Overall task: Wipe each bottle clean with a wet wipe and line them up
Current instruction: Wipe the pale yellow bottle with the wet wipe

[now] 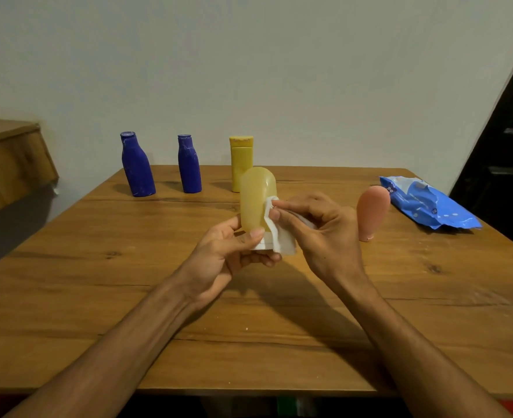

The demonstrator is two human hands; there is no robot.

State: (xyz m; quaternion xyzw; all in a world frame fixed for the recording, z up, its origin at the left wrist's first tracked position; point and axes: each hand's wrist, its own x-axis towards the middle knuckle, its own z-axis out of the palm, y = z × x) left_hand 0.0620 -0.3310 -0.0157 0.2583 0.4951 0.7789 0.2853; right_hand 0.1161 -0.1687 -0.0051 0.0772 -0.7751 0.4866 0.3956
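Three bottles (pixel 189 164) lined along the far edge of the surface (pixel 128 297), probably done. Pale bottle (pixel 256 197) over the middle, gripped low by left hand (pixel 219 257), right hand (pixel 318 227) pinching wipe (pixel 282 239) against it. Pink bottle (pixel 371 212) toward right edge, apparently not yet wiped.

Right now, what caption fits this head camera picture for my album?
The left hand holds a pale yellow bottle while the right hand presses a wet wipe against it.

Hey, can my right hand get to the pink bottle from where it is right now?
Probably yes: the pink bottle stands just right of the right hand, bare table between them, though that hand pinches the wipe.
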